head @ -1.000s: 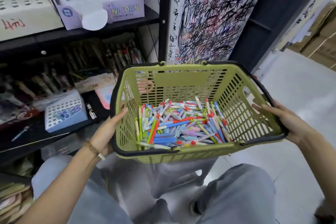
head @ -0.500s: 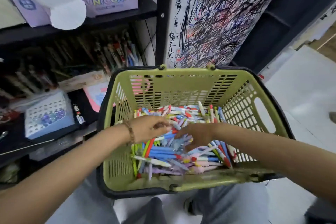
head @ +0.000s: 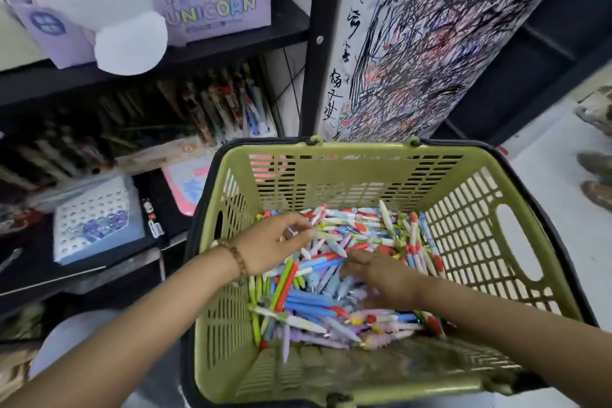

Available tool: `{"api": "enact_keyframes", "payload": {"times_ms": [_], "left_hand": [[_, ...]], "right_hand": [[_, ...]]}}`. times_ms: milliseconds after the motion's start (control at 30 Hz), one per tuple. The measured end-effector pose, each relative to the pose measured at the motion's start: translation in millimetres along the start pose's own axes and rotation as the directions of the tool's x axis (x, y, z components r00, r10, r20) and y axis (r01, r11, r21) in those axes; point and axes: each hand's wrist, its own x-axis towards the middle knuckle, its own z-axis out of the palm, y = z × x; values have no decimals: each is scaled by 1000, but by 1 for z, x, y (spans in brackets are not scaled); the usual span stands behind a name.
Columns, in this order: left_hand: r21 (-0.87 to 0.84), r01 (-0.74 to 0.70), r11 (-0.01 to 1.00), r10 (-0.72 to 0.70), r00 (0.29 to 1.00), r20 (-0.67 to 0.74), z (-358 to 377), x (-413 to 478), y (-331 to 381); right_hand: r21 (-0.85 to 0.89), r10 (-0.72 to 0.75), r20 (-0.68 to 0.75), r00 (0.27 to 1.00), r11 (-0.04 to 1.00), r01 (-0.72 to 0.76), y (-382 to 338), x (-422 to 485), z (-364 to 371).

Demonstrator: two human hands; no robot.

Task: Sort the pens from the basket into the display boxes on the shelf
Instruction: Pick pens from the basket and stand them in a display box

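Both hands dug into pens (head: 318, 291) in the green basket (head: 470, 225), frame centre. Left hand (head: 275, 243) pinched a pen; right hand (head: 381, 275) grip unclear.

A black metal shelf unit (head: 231, 46) fills the left, its upright post (head: 314, 43) standing beside a tall white panel (head: 430, 36) covered in dense pen scribbles. Further right sits dark shelving (head: 546, 53). Pale grey floor (head: 546, 182) shows at the right under even light.
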Motion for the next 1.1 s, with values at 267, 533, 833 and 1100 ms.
{"api": "enact_keyframes", "payload": {"times_ms": [267,533,833,1100], "left_hand": [[-9,-13,1000,12,999,-52,-2,-7,8],[-81,-20,997,22,1000,20,-6,-8,16],[-213,78,974,-61,994,88,-5,-1,10],[-317,44,948,-87,989,-122,-15,2,20]], "right_hand": [[-76,58,-54,997,995,-62,-9,-4,-5],[730,319,-300,899,684,1,-11,-4,-50],[948,258,-92,962,318,6,-35,15,-65],[125,152,232,961,975,-184,-27,6,-21]]}}
